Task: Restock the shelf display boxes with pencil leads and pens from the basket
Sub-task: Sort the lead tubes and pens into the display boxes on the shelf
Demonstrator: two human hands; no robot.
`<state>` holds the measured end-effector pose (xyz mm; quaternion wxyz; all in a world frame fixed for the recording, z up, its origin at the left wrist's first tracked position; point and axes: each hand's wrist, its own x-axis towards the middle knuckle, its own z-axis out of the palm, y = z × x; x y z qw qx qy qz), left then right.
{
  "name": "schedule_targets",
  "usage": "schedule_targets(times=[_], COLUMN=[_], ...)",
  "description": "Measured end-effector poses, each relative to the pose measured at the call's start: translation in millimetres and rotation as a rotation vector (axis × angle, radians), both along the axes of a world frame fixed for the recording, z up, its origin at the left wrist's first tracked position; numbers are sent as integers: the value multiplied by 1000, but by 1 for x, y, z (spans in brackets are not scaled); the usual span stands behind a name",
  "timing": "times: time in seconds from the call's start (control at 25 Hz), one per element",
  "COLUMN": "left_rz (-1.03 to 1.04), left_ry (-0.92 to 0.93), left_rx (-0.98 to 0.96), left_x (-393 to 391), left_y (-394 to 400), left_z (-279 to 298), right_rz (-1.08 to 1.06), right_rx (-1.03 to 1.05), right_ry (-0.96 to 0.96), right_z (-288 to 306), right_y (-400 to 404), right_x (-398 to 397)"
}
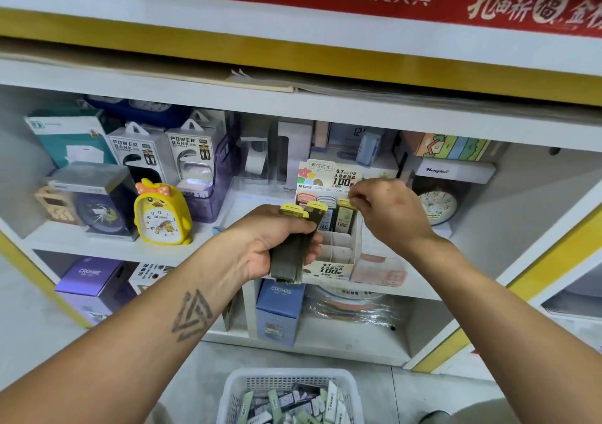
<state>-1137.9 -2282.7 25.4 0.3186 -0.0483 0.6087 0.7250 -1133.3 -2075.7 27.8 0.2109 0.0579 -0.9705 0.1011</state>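
My left hand (pixel 277 241) grips a stack of dark pencil lead cases (pixel 293 254) with yellow caps, held upright in front of the shelf. My right hand (pixel 387 208) pinches the yellow top of one lead case (pixel 346 215) standing in the back row of the white lead display box (pixel 338 257). That box has card dividers; its front compartments show no cases, while the back row holds several. A white plastic basket (pixel 286 378) on the floor below holds several loose lead packs.
The shelf (pixel 208 238) also carries a yellow duck alarm clock (pixel 161 215), power bank boxes (pixel 143 153), a purple bin, a pink box (pixel 381 270) to the right of the display box and a round clock (pixel 436 203). Blue and purple CRUHRE boxes (pixel 280 309) stand on the lower shelf.
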Motion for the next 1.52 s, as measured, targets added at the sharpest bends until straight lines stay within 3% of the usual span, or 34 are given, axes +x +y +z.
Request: schedule_targets(times=[0.12,0.28,0.4,0.56,0.72,0.92,1.12,1.44,1.52], left_rz=[-14,-31,-24,103,205,199,150,58,53], left_ry=[16,-37,-123,-112,-86,-104,-106,-20,17], left_rx=[7,91,132,-32,-63,-31,-10,16,41], left_x=[0,2,1,-9,-14,-8,-5,1,4], left_y=[2,3,0,-8,-8,-1,4,6,6], left_z=[1,5,5,3,-2,-1,-2,-4,-2], right_rz=[69,379,363,401,262,131,160,104,118], right_rx=[-138,-585,-584,-540,-733,-378,-115,1,-119], right_ry=[-20,-399,-359,-383,-293,-72,64,-12,-42], right_z=[6,15,22,29,28,22,12,1,3], right_y=[-3,-16,-6,13,24,23,15,9,1], right_x=[0,7,8,10,7,-1,-1,-8,-6])
